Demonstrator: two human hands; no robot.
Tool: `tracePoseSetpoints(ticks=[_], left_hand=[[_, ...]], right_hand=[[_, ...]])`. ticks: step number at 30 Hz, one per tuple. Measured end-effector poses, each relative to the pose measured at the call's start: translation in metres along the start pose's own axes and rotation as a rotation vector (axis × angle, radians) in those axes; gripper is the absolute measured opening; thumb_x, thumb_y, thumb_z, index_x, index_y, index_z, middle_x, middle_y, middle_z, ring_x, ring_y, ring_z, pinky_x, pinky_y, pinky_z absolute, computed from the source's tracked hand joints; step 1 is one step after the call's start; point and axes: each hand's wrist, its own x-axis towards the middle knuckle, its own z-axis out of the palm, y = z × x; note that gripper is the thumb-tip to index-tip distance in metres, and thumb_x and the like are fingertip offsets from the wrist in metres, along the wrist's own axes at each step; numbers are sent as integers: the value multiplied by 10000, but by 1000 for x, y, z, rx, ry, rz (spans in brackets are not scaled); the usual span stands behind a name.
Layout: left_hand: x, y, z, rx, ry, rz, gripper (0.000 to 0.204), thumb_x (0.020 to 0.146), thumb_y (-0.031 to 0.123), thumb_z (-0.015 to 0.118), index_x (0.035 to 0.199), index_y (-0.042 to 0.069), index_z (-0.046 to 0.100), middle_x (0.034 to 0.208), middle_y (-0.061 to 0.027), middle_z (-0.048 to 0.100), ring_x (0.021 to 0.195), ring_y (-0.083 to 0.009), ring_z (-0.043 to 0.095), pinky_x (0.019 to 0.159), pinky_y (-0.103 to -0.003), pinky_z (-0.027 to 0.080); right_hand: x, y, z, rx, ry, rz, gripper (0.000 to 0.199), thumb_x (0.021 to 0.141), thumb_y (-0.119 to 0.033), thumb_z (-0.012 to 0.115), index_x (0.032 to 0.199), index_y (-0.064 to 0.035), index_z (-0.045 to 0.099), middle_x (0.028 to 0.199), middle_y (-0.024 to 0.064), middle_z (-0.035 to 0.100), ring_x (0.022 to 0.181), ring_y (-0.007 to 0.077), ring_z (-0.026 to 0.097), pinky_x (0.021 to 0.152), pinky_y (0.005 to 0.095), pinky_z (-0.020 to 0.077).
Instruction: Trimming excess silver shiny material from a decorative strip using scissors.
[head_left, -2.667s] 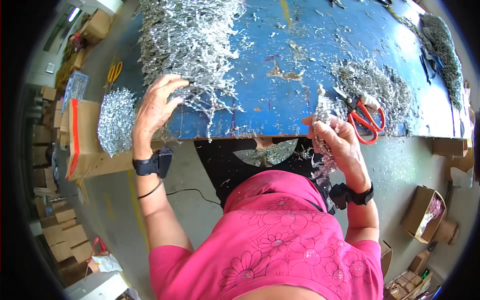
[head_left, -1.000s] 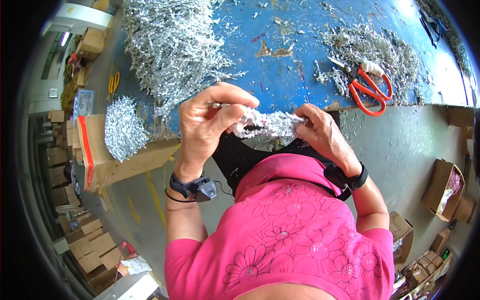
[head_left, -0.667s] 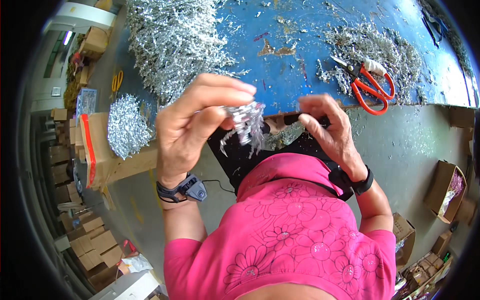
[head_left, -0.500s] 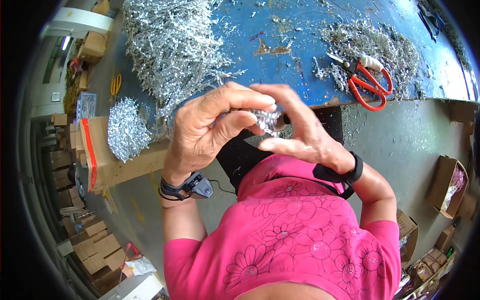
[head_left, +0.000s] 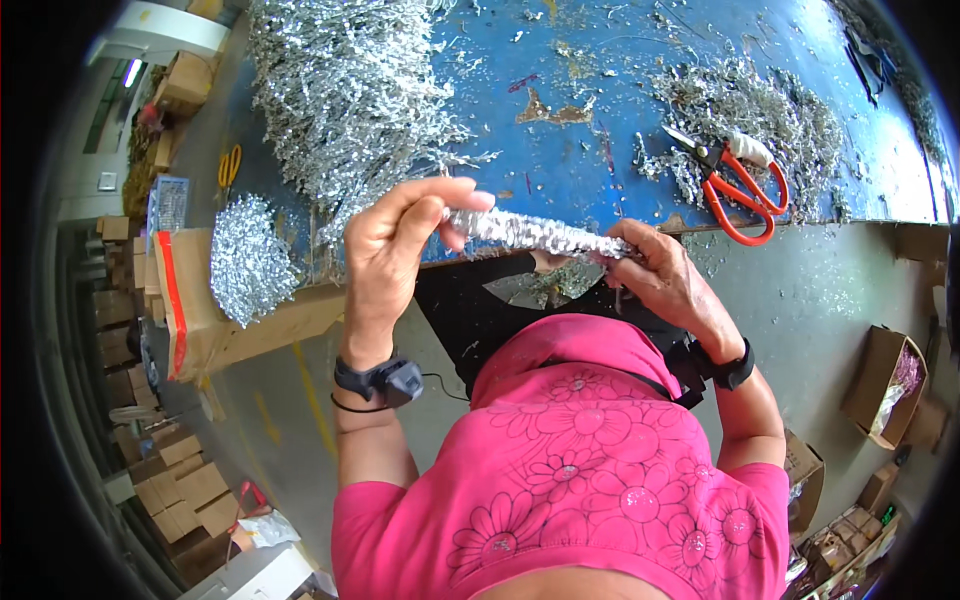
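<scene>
Tinsel strip (head_left: pixel 535 233) pinched w/ fingers of both hands, L (head_left: pixel 395 250) & R (head_left: pixel 665 280).

- The silver tinsel strip (head_left: pixel 535 232) has both ends covered: one inside the left hand (head_left: pixel 400 245), the other under the right hand (head_left: pixel 665 280).
- Above the strip, the large tinsel heap (head_left: pixel 345 95) on the blue table (head_left: pixel 570 150) runs off the top edge.
- Right of the strip, the red-handled scissors (head_left: pixel 735 180) have their blade tips sunk in tinsel scraps (head_left: pixel 760 115).
- Far left of the strip, a yellow-handled tool (head_left: pixel 229 166) is too small to identify.

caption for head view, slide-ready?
Both hands, left hand and right hand, hold a silver tinsel strip above blue table.
</scene>
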Motion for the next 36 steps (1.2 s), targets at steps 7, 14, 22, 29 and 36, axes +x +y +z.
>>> tracePoseSetpoints(ticks=[7, 14, 22, 29, 36], left_hand=[[-19, 39, 20, 98, -222, 288, 196, 937, 132, 599, 1035, -25, 665, 932, -164, 703, 810, -208, 671, 661, -302, 518], [-27, 43, 29, 132, -199, 154, 171, 919, 112, 619, 991, -32, 674, 890, -148, 697, 750, -207, 646, 655, -306, 503], [-31, 48, 21, -43, -317, 185, 208, 892, 156, 659, 973, -33, 689, 863, -157, 712, 720, -214, 663, 604, -297, 484], [-32, 39, 26, 40, -322, 273, 172, 891, 105, 650, 986, -36, 675, 866, -157, 707, 728, -221, 664, 622, -311, 488], [-38, 30, 35, 100, -269, 173, 156, 923, 83, 608, 992, -46, 662, 917, -145, 698, 753, -210, 642, 629, -288, 493]], right_hand=[[2, 18, 14, -258, 182, -196, 227, 775, -95, 593, 981, -5, 624, 833, 175, 611, 699, 279, 591, 645, 361, 472], [4, 47, 14, -65, 119, -182, 127, 854, -74, 569, 953, 2, 593, 787, 69, 608, 711, 75, 568, 627, 253, 457], [-19, 43, 12, 481, 114, -82, 162, 900, -77, 472, 1013, -52, 586, 666, 20, 590, 611, 81, 548, 571, 249, 448], [-25, 54, 4, -319, 11, 13, 295, 886, -260, 535, 1043, -22, 609, 630, 152, 611, 633, 296, 641, 661, 378, 514], [-18, 69, 0, -273, 195, 2, 148, 865, -130, 564, 926, 5, 560, 759, 34, 637, 681, 74, 584, 605, 237, 467]])
